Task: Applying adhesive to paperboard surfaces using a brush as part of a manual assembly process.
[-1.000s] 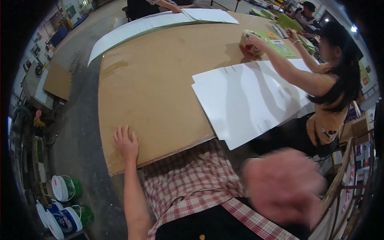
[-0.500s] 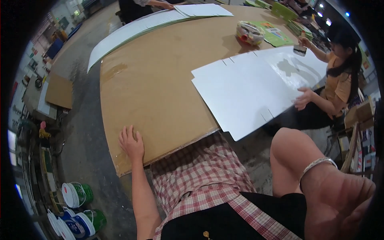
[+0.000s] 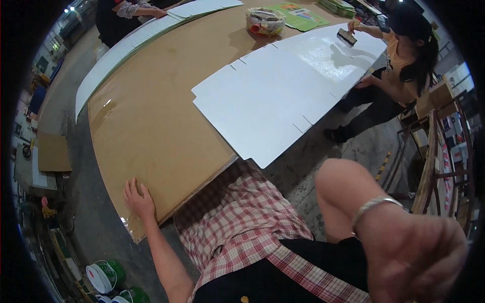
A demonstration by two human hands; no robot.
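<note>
My left hand [image 3: 139, 200] lies flat on the brown board-covered tabletop [image 3: 151, 136], fingers spread, near its front left corner. It holds nothing. My right hand [image 3: 417, 250], with a silver bangle [image 3: 376, 203] on the wrist, is raised close to the camera at the lower right. Its fingers are blurred and partly hidden, so their grip does not show. In front of me a large white slotted sheet [image 3: 262, 96] lies across the table, one corner overhanging the front edge. At its far right end a co-worker's hand holds a wide brush [image 3: 347, 37] over a wet, glossy patch.
A long stack of white sheets [image 3: 121, 55] runs along the far left edge, beside another person's arms. A wrapped round bundle [image 3: 265, 21] and green printed sheets [image 3: 298, 16] sit at the back. Paint-type buckets [image 3: 105, 276] stand on the floor at lower left; a metal rack [image 3: 434, 161] is at right.
The view has shifted, moving the table and sheet leftward in the picture. The co-worker's brush has tilted, and their other hand has come to the sheet's edge. My left hand stays on the table.
</note>
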